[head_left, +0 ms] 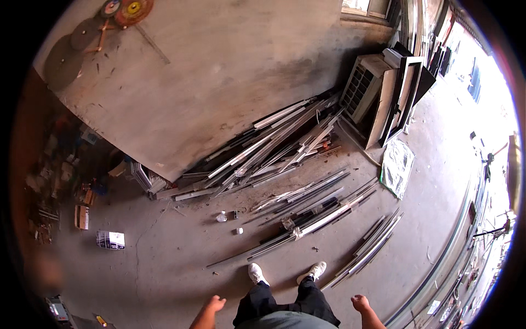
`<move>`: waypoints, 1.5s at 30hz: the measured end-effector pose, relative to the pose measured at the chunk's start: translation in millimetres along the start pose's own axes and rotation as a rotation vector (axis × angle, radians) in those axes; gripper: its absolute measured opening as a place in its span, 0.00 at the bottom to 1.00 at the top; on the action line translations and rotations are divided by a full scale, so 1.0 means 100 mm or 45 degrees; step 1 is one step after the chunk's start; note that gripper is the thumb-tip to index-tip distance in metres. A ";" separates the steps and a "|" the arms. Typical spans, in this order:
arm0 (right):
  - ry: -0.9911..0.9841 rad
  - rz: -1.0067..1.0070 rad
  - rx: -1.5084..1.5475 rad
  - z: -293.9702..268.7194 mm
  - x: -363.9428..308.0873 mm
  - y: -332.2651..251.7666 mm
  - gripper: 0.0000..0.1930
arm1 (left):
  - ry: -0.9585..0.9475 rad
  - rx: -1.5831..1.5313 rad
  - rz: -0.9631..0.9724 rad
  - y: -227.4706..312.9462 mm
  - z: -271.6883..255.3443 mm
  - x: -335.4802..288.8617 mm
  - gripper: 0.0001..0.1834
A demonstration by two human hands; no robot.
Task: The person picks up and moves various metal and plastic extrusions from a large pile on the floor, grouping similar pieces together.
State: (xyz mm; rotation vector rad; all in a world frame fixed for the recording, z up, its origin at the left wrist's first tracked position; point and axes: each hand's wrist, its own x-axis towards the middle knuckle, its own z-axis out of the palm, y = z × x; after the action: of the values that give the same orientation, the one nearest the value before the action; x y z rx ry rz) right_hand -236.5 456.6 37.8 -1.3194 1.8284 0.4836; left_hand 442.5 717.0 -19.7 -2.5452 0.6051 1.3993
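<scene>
1. The left hand (216,303) hangs over the floor (181,241), well apart from the right hand (360,303). Nothing shows in it; how tightly it curls cannot be told.
2. The middle strips (323,221) lie flat, side by side, perhaps to keep them sorted.
3. The right hand shows nothing in it, and its curl cannot be told either.
4. The right strips (366,249) lie nearest it. Their ends are uneven; a gap beside the middle strips gives room to step.

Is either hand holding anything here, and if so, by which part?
No held thing shows: the left hand and right hand both look empty.
</scene>
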 end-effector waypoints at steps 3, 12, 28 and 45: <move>0.056 -0.170 0.056 0.26 0.16 -0.52 0.26 | 0.053 -0.141 0.025 -0.58 -0.69 -0.13 0.30; -0.259 -0.705 0.373 0.40 -0.28 -3.25 0.23 | 0.265 -0.394 0.235 -0.38 -1.52 0.13 0.27; 0.138 -0.528 0.637 -0.31 1.42 -3.07 0.22 | 0.584 0.187 0.493 -0.48 -2.69 0.07 0.32; 0.173 0.030 0.514 1.10 0.29 -3.77 0.22 | 0.133 -0.296 0.732 1.50 -4.15 1.88 0.29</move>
State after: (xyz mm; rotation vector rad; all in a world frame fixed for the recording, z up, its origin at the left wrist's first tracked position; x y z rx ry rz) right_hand 147.5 373.6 4.6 -1.0739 1.9291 0.0288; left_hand 785.8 391.2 54.4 -2.7650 1.3508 1.5793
